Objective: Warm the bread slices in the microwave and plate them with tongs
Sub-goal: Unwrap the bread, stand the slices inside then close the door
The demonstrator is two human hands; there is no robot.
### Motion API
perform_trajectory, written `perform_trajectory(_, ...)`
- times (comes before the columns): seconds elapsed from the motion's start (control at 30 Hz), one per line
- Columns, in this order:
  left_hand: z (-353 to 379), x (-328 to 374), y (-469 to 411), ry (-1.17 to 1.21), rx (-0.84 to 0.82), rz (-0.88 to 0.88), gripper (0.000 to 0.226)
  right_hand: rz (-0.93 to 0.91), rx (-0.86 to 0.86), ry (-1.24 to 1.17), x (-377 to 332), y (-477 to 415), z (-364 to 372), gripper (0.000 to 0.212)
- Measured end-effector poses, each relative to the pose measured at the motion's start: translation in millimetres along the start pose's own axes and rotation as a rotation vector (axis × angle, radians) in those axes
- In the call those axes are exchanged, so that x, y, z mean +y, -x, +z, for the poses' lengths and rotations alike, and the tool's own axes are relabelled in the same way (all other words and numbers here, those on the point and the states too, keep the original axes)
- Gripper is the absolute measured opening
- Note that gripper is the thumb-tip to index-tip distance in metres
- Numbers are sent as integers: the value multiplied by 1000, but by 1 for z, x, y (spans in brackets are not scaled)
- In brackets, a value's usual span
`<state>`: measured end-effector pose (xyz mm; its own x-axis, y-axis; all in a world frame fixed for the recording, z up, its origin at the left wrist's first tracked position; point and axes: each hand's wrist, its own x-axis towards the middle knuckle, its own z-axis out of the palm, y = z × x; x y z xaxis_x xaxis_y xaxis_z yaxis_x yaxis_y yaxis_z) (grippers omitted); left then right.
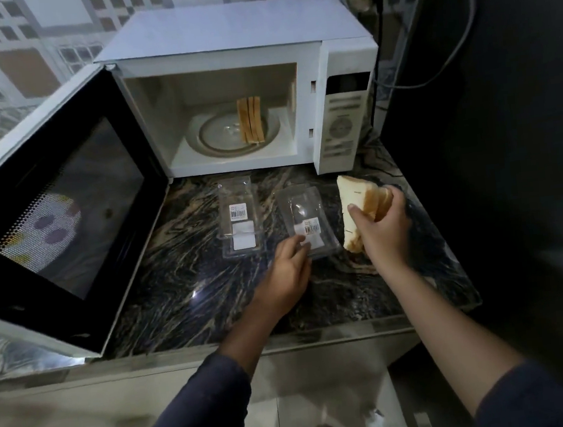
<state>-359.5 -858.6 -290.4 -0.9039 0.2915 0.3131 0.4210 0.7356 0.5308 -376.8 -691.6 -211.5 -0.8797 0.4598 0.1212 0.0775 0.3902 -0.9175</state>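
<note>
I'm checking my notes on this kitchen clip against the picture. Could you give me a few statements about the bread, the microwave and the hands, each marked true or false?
1. The microwave door is shut. False: it hangs wide open to the left.
2. Bread slices stand on edge on the turntable inside. True.
3. The right hand grips a stack of slices. True.
4. The left hand holds tongs. False: it rests at a clear plastic pack; no tongs are visible.
5. Two clear plastic packs lie on the countertop. True.
</note>
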Motion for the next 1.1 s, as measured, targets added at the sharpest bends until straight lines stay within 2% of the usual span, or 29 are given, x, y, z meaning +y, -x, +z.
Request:
perform_trajectory(0.13, -23, 15, -12, 16, 95, 0, 47, -168, -61, 5, -32, -18, 6, 61)
perform_trajectory(0.27, -59, 19, -27, 28, 163, 4, 45, -272, -137, 28, -69, -41, 24, 61)
perform_trajectory(0.37, -90, 7, -40, -11, 283, 3, 42, -300, -203, 53, -97, -60, 44, 58)
perform_trajectory(0.5, -124, -46, -57, -27, 489, -190, 36, -308, -334, 150, -121, -86, 88, 56)
perform_trajectory(0.57, -128, -83, -60, -36, 448, -298, 35, -300, -355, 181, -128, -95, 116, 53)
perform_trajectory(0.67, -115, -136, -60, -60, 244, -458, 42, -233, -384, 159, -136, -103, 161, 50)
perform_trajectory(0.77, -97, -168, -62, -100, 76, -547, 58, -179, -378, 164, -140, -113, 208, 55)
perform_trajectory(0.87, -89, -187, -71, -164, 0, -548, 60, -163, -377, 201, -142, -123, 249, 64)
perform_trajectory(0.93, -84, -195, -77, -215, -10, -514, 56, -128, -381, 213, -143, -130, 274, 56)
perform_trajectory(1.0, -80, -198, -80, -275, 1, -482, 61, -100, -378, 245, -135, -143, 302, 54)
perform_trajectory(1.1, -77, -197, -79, -306, 37, -456, 73, -153, -339, 306, -96, -177, 353, 85)
